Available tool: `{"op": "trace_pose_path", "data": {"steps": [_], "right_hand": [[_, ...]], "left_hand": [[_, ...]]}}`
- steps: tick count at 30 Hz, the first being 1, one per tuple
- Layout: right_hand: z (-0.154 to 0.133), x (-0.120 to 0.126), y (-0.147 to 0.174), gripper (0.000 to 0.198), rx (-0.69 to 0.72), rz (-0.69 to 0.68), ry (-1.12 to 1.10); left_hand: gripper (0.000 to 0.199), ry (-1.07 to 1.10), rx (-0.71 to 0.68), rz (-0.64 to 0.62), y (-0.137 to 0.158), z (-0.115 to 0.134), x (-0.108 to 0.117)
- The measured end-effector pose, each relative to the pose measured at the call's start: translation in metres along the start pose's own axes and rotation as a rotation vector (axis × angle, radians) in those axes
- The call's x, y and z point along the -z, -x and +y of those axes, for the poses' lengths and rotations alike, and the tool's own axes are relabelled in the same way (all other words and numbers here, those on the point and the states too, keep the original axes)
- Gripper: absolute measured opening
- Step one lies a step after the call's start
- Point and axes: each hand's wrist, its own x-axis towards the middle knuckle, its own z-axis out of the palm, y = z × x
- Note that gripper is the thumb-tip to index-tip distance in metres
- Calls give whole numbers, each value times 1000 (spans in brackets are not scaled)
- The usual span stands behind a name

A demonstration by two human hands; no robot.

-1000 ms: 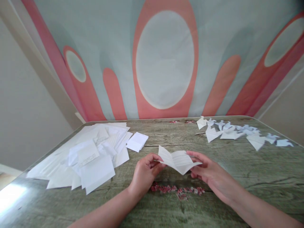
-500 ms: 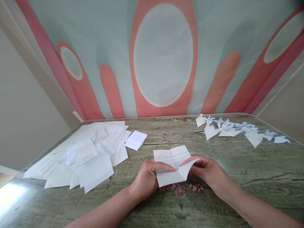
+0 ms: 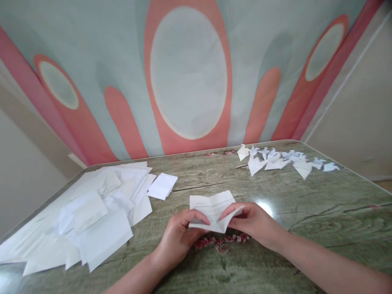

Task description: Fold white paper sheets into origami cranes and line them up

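Observation:
A creased sheet of lined white paper [image 3: 211, 204] is held up off the table between both hands, its near edge bent upward and a fold running down its middle. My left hand [image 3: 180, 230] grips its left side, index finger lying on top and thumb underneath. On the right side, my right hand [image 3: 252, 222] pinches the paper, with its index finger on the inner face and its thumb below. Part of the right hand's other fingers is hidden. Beneath the paper, red flower prints [image 3: 220, 243] show on the tabletop.
A spread pile of white papers [image 3: 107, 241] covers the table's left side, with a small stack of folded squares [image 3: 163, 186] beside it. Several folded paper birds [image 3: 277, 160] stand at the back right of the wood-grain table [image 3: 321, 220]. Behind hangs a patterned curtain [image 3: 188, 73].
The paper's near part has been bent up more, and its front face is now foreshortened. Both hands have closed in on it. The whole view has shifted, sliding the background leftward.

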Motion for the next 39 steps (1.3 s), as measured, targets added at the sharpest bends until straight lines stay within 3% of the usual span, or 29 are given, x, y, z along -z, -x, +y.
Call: {"op": "trace_pose_path", "data": {"steps": [4,8,12,20,32,39], "right_hand": [[0,-1,0,17,15,85,13],[-6,-7,4,15,-20,2,25],[-10,-11,8,15,-82,-47,31],[1,-8,3,22,-4,67,126],[0,-13,4,26,-49,144,184],[1,-12,4,26,-18,130,108]], "left_hand": [[13,156,89,58,-2,-2,-2],[14,303,110,38,-3,-5,-6],[14,284,114,-24,-1,-4,-8],[16,192,131,36,-4,-10,-19],[10,333,151,93,-4,-6,-29],[12,416,138,37,-4,-9,-28]]}}
